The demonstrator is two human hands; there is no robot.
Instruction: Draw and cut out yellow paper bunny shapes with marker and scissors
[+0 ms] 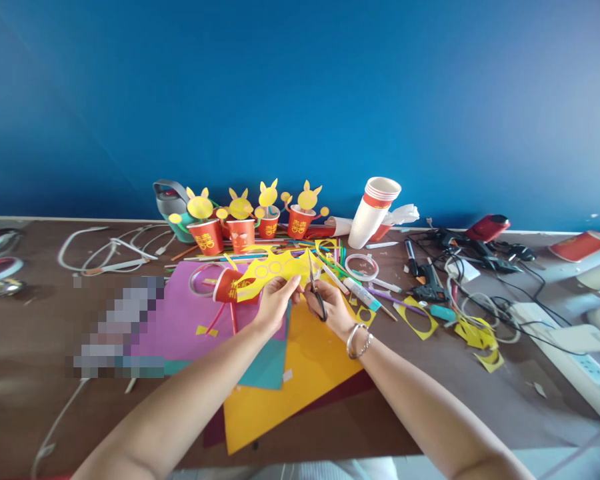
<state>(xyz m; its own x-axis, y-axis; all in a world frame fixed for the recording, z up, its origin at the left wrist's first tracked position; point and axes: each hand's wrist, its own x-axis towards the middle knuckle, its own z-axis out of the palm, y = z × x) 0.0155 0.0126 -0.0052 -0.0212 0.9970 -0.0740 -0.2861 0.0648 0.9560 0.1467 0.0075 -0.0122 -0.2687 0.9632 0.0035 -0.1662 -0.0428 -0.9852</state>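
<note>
My left hand (278,300) pinches the lower edge of a yellow paper sheet (260,275) with circles drawn on it and a ragged, cut-away outline. In my right hand (333,308) are scissors (320,300) with dark handles, their blades pointing up at the sheet's right end. The two hands are close together over orange paper (305,373). Behind the sheet, a red paper cup (225,285) lies tipped on purple paper (173,313), with red strips sticking out toward me. Whether the blades are cutting into the paper is hard to make out.
Several red cups with yellow rabbit-eared paper heads (307,198) stand along the blue wall. Stacked white cups (373,217) lean to their right. A glue gun (430,285), cables, yellow paper scraps (415,319) and a power strip (570,353) lie at right; a white cable (110,253) at left.
</note>
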